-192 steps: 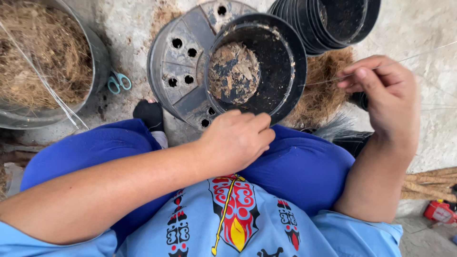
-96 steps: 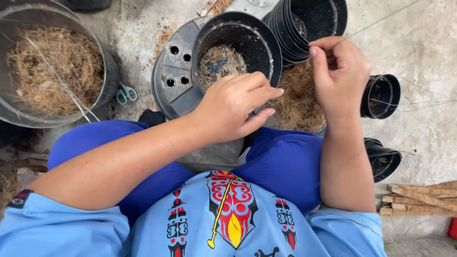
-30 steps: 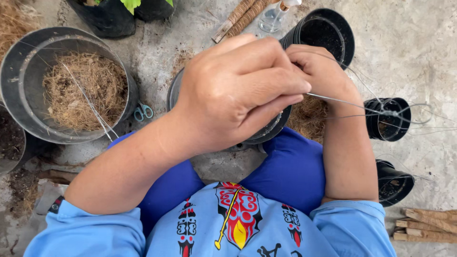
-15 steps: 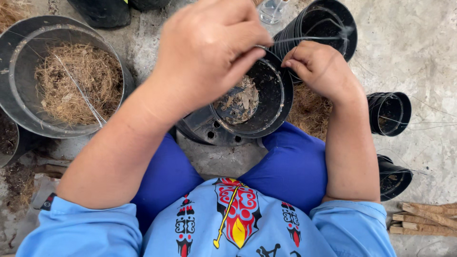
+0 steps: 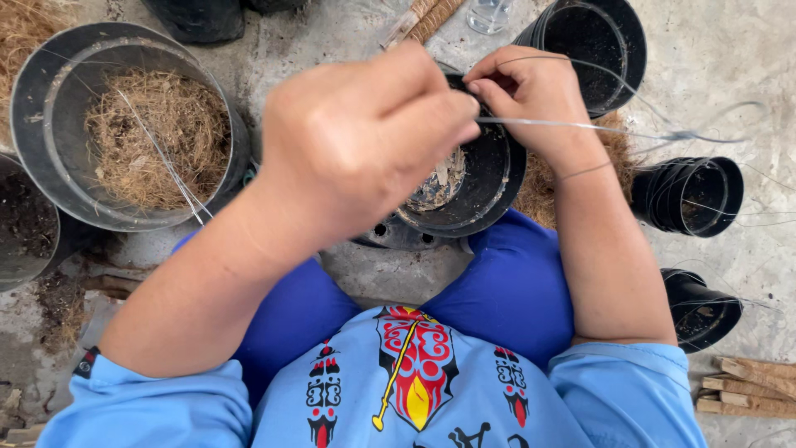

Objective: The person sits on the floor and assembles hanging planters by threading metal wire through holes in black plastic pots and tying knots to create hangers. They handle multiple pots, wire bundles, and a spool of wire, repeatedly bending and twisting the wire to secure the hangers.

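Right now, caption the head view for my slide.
Both hands, left hand and right hand, pinch thin wire above a black pot.

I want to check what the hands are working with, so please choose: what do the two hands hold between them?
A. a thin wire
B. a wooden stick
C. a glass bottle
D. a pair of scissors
A: a thin wire runs from the left hand past the right hand, above the black pot.
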`<state>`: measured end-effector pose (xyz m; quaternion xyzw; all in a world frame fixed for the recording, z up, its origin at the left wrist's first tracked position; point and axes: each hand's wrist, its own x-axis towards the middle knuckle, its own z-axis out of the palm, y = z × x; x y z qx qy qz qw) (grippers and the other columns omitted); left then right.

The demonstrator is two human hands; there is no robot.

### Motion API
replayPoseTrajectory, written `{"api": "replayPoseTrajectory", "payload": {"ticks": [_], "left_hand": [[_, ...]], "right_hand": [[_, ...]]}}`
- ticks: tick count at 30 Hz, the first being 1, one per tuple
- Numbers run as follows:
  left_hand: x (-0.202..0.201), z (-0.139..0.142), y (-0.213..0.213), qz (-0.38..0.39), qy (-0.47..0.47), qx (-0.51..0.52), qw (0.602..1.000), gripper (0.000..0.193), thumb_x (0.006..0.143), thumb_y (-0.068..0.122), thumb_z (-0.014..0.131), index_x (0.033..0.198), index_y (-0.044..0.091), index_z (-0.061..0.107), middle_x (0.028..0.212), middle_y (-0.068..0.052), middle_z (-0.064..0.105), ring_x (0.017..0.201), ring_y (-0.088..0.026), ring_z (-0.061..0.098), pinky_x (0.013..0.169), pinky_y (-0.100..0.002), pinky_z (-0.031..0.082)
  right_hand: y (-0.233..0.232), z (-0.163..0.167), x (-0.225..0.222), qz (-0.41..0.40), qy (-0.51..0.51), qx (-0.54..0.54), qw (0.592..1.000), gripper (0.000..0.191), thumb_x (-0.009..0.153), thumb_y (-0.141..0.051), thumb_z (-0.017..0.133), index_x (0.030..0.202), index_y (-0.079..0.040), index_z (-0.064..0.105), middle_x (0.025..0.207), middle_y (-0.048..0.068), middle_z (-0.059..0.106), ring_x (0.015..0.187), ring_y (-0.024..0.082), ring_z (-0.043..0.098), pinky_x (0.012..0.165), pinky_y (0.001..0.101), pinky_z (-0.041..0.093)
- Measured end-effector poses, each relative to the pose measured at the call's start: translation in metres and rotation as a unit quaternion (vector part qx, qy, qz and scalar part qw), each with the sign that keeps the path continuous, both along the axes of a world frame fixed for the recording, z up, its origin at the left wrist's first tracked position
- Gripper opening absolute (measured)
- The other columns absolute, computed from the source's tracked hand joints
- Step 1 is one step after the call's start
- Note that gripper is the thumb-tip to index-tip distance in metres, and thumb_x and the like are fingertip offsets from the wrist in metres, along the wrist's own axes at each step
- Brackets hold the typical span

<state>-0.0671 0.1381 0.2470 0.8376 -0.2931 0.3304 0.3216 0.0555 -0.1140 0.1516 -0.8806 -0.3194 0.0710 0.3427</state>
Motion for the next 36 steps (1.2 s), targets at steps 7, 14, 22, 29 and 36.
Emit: {"api": "replayPoseTrajectory", "payload": {"ticks": [7, 14, 22, 29, 36], "left_hand": [[-0.006, 0.004, -0.006, -0.042, 0.03, -0.106, 0.993, 0.011, 0.099, 0.007, 0.075, 0.108, 0.007, 0.068, 0.1, -0.004, 0.064, 0.084, -0.021, 0.069, 0.067, -0.033, 0.053], [-0.003, -0.009, -0.01, -0.075, 0.077, -0.162, 0.981, 0.008, 0.103, 0.009, 0.073, 0.107, 0.009, 0.067, 0.099, -0.002, 0.062, 0.086, -0.021, 0.069, 0.073, -0.032, 0.055], [0.007, -0.03, -0.009, -0.037, 0.096, -0.12, 0.987, 0.008, 0.101, 0.009, 0.072, 0.108, 0.01, 0.067, 0.099, -0.005, 0.062, 0.084, -0.024, 0.069, 0.071, -0.034, 0.056], [0.007, -0.034, -0.007, -0.008, 0.098, -0.1, 0.99, 0.01, 0.104, 0.01, 0.073, 0.114, 0.012, 0.069, 0.098, -0.004, 0.063, 0.082, -0.024, 0.069, 0.07, -0.034, 0.055], [0.004, -0.036, -0.009, -0.031, 0.087, -0.116, 0.989, 0.013, 0.104, 0.009, 0.075, 0.115, 0.01, 0.068, 0.098, -0.005, 0.062, 0.084, -0.025, 0.069, 0.072, -0.036, 0.055]], "right_hand": [[0.02, -0.015, 0.01, 0.06, -0.064, 0.017, 0.996, 0.013, 0.089, -0.006, 0.077, 0.097, 0.002, 0.071, 0.094, 0.011, 0.07, 0.084, 0.02, 0.066, 0.073, 0.0298, 0.052], [0.014, -0.026, 0.015, 0.054, -0.043, 0.037, 0.997, 0.006, 0.095, -0.006, 0.073, 0.098, -0.001, 0.071, 0.098, 0.009, 0.07, 0.088, 0.022, 0.068, 0.076, 0.0301, 0.054], [0.015, -0.024, 0.009, 0.027, -0.096, -0.004, 0.995, 0.016, 0.091, -0.009, 0.079, 0.103, 0.0, 0.075, 0.099, 0.013, 0.074, 0.088, 0.024, 0.073, 0.076, 0.0314, 0.057], [0.008, -0.026, 0.01, -0.001, -0.024, 0.011, 1.0, 0.015, 0.097, -0.007, 0.079, 0.111, -0.003, 0.075, 0.1, 0.009, 0.077, 0.088, 0.014, 0.075, 0.079, 0.0275, 0.06], [0.004, -0.043, 0.016, -0.01, -0.047, 0.036, 0.998, 0.011, 0.098, -0.008, 0.08, 0.107, -0.002, 0.075, 0.097, 0.009, 0.075, 0.083, 0.016, 0.073, 0.074, 0.0283, 0.059]]}}
